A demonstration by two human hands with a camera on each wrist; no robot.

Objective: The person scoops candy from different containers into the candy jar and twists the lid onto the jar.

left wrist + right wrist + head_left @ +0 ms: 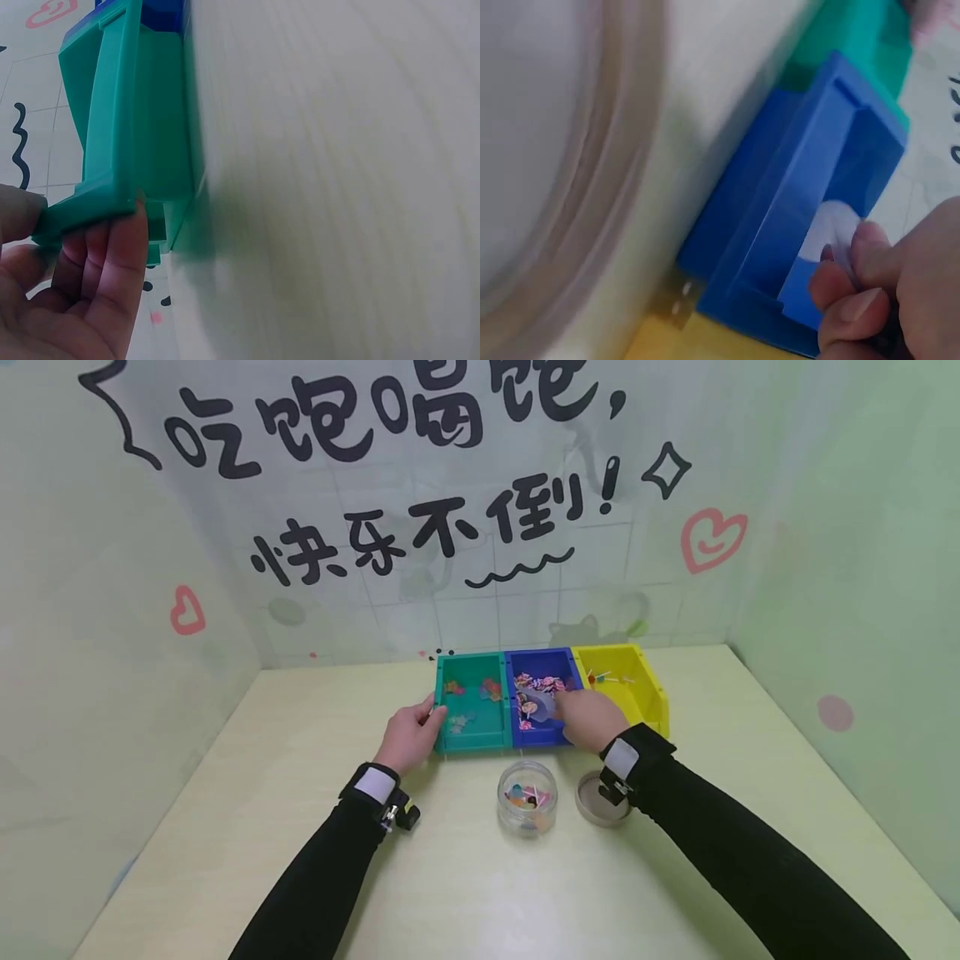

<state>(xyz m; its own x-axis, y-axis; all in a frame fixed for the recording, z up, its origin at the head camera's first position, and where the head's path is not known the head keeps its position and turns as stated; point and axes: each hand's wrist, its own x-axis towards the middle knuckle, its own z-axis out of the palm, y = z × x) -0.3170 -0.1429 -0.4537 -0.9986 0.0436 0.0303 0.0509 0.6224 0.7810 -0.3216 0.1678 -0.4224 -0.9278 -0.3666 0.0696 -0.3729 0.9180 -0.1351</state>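
Note:
My left hand (411,735) grips the left side wall of a green bin (474,670), thumb on one face and fingers on the other in the left wrist view. My right hand (592,720) reaches over the blue bin (542,654) beside it, pinching a small translucent scoop (831,226) between thumb and fingers. Inside the blue bin, the scoop is among small pink-and-white pieces (551,683); what it carries is hard to make out. In front of the bins stands a clear open jar (504,810) holding small colourful pieces.
A yellow bin (628,662) with a few stick-like pieces adjoins the blue one on the right. A round lid (596,812) lies right of the jar, under my right wrist. Behind the bins hangs a printed backdrop (480,618).

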